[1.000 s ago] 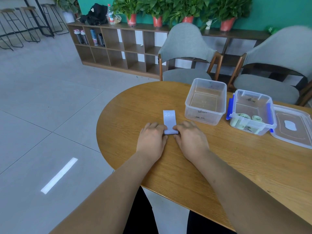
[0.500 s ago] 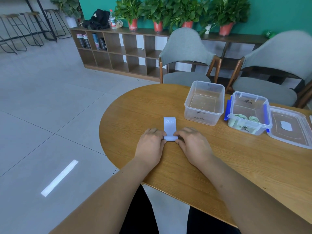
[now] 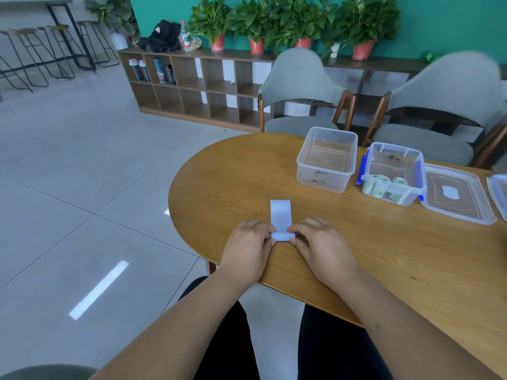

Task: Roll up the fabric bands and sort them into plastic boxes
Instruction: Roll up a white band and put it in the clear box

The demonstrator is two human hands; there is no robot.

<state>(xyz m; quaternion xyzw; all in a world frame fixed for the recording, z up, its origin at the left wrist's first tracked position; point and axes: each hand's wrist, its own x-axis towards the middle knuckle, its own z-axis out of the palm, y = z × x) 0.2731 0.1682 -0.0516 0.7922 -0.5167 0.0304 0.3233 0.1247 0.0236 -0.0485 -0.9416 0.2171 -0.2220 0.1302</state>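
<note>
Lavender band [image 3: 280, 217] lies mid-frame on the table [image 3: 384, 256], near end rolled. Left hand [image 3: 248, 249] and right hand [image 3: 322, 248] pinch the roll's ends, fingers curled.

Tally on the round wooden worktop [image 3: 356, 256]
One lilac fabric band [image 3: 279, 215], two clear plastic boxes [image 3: 323, 179] [image 3: 395, 194] (one blue-clipped), two clear lids [image 3: 466, 187] [image 3: 500, 193].

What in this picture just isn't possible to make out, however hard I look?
All in the head view:
- Handwriting on the clear box and the blue-clipped box: too small to read.
- Roll ends of the lavender band: covered by the left hand and right hand pinching them.
- Number of green rolls: blurred through the box wall.
- Second lid: cut off by the right edge.
</note>
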